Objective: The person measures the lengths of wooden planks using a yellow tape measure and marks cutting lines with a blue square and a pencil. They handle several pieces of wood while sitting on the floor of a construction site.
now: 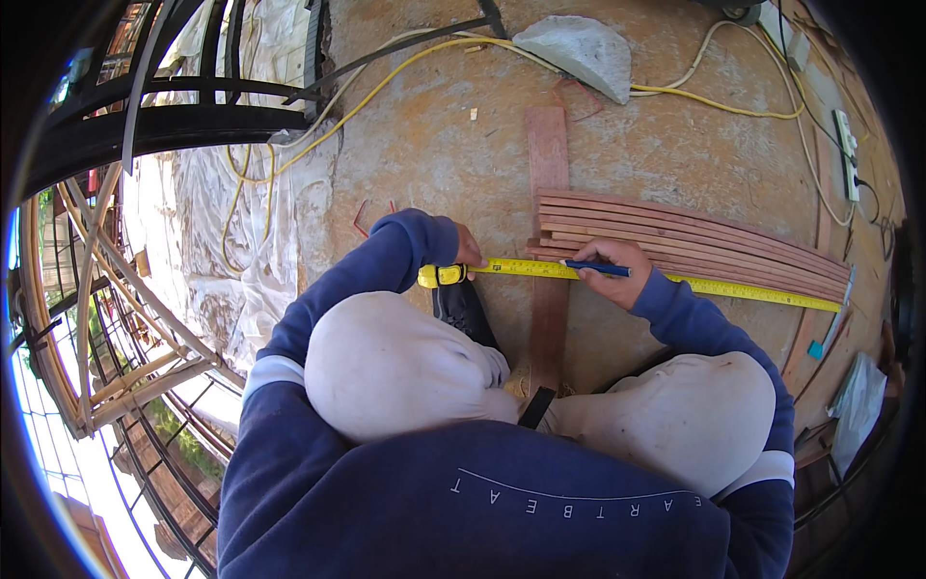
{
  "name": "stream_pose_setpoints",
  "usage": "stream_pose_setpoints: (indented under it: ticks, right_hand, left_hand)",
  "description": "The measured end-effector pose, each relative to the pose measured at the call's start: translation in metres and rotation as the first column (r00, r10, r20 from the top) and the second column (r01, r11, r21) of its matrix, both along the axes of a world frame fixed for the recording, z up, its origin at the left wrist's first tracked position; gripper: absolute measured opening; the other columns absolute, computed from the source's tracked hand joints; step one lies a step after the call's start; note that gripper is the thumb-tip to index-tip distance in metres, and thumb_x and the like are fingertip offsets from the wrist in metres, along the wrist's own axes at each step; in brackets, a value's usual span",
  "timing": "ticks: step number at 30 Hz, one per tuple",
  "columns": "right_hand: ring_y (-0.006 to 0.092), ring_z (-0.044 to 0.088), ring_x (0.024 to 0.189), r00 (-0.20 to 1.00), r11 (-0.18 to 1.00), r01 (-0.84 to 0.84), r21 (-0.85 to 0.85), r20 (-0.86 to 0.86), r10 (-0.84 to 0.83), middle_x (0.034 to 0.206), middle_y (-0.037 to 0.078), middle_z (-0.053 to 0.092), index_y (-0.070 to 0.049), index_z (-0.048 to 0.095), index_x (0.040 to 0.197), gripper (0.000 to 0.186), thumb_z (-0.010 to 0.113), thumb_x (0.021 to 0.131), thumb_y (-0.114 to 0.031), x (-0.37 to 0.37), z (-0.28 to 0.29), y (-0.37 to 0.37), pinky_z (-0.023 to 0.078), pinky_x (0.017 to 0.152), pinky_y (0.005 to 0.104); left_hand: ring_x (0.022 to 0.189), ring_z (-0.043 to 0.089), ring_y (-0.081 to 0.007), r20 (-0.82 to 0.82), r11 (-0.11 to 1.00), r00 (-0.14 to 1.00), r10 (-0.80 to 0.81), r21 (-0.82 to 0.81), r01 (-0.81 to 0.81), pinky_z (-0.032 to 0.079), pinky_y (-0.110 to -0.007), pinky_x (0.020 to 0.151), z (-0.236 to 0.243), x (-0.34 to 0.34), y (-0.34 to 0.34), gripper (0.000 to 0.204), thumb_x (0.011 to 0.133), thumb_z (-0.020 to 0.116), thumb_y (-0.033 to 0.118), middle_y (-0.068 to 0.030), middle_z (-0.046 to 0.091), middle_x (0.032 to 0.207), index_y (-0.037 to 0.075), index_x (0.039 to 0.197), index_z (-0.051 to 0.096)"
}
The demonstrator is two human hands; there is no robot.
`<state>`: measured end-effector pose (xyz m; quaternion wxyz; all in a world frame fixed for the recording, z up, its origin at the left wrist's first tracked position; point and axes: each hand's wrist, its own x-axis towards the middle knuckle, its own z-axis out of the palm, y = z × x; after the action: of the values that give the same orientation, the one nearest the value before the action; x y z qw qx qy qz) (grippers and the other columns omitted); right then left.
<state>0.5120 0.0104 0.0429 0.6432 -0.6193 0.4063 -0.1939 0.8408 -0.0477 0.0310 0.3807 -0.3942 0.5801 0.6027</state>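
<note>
My left hand is closed on a yellow tape measure, gripping it where the blade leaves the case. The extended yellow blade runs rightward along the near side of several reddish wooden strips, which lie side by side on the floor. Between the fingers of my right hand is a dark blue pencil or pen, its tip pointing left by the blade near the strips' left ends. Beneath the strips' left part, a wooden board lies crosswise. Part of the blade is hidden behind my right hand.
A pale stone slab rests on the far floor, with a yellow cable running by it. On the right lies a white power strip. Black metal framing and clear plastic sheeting stand left; a plastic bag lies lower right.
</note>
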Motion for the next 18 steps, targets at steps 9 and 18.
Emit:
stream_pose_setpoints:
  ticks: [9, 18]
  right_hand:
    - [0.0115, 0.058, 0.071, 0.999, 0.999, -0.034, -0.035, 0.003, 0.035, 0.082, 0.008, 0.066, -0.003, 0.067, 0.103, 0.019, 0.067, 0.086, -0.010, 0.006, -0.005, 0.001, 0.049, 0.067, 0.0273]
    - [0.0127, 0.059, 0.071, 0.999, 0.996, -0.044, -0.073, 0.004, 0.044, 0.083, 0.009, 0.067, -0.003, 0.067, 0.103, 0.018, 0.068, 0.085, -0.009, 0.008, -0.011, 0.000, 0.049, 0.067, 0.0282]
  left_hand:
    - [0.070, 0.058, -0.0133, 0.036, 0.998, 0.998, 0.050, 0.040, -0.052, 0.047, -0.031, 0.067, 0.007, -0.004, -0.003, 0.040, 0.095, 0.053, 0.046, -0.0008, 0.069, 0.079, 0.013, 0.095, 0.075]
    - [0.072, 0.059, -0.0124, 0.035, 0.999, 0.999, 0.004, 0.033, -0.006, 0.047, -0.031, 0.069, 0.004, -0.006, -0.004, 0.039, 0.095, 0.054, 0.047, 0.0002, 0.069, 0.079, 0.014, 0.095, 0.075]
